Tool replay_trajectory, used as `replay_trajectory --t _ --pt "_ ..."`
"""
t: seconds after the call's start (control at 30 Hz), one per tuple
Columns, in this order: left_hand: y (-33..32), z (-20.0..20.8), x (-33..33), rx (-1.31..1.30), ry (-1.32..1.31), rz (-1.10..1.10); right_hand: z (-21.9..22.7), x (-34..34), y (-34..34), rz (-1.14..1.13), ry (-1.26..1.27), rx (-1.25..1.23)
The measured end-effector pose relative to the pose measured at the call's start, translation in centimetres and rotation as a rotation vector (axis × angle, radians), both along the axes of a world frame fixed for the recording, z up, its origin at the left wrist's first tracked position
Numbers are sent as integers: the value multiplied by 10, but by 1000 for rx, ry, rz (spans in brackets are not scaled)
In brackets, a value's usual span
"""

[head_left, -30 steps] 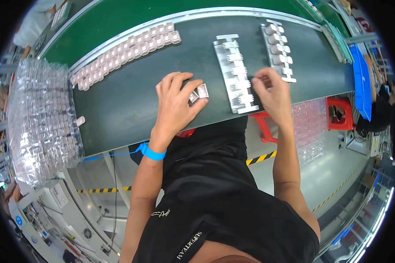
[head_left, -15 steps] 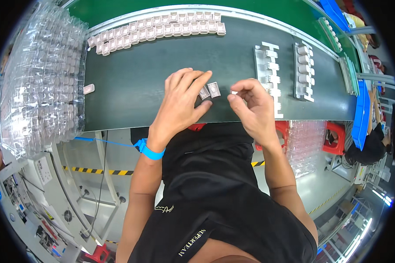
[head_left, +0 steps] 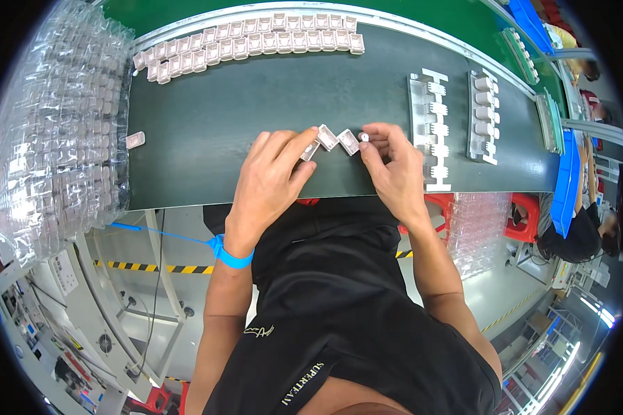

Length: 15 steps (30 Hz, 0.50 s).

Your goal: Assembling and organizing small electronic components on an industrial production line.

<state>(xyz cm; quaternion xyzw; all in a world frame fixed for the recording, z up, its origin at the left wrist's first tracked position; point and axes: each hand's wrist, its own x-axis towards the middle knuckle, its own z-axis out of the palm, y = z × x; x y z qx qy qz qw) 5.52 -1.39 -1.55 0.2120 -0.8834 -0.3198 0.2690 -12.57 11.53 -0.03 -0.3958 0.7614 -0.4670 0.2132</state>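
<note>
Three small pale rectangular housings lie close together on the dark green work surface (head_left: 208, 131), between my hands. My left hand (head_left: 273, 169) has its thumb and index finger around the leftmost housing (head_left: 310, 150), partly hiding it. Just beyond that index fingertip is the middle housing (head_left: 327, 137), set at a slant. The right-hand housing (head_left: 348, 142) lies tilted the other way, nearest my right hand (head_left: 396, 162). Thumb and fingers of that hand pinch a small white rounded piece (head_left: 365, 137) beside this housing; its exact kind cannot be made out.
Two rows of similar housings (head_left: 277, 43) line the far edge. A single housing (head_left: 136, 140) lies at left, beside stacked clear plastic trays (head_left: 66, 138). Two racks of white parts, a nearer one (head_left: 419, 131) and a farther one (head_left: 473, 117), stand at right. A blue wrist strap's cord (head_left: 163, 234) trails left.
My left hand has moved slightly left and nearer to me. Three housings now show between my hands where two showed before, spread farther apart. The white piece in my right hand is more exposed.
</note>
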Motion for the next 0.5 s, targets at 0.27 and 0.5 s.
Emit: replay_trajectory --t 0.27,0.5 --pt "3 6 -14 -19 -61 102 -4 -4 2 7 -48 -21" --pt "-4 2 -24 -54 -79 23 -12 -6 4 8 -95 -44"
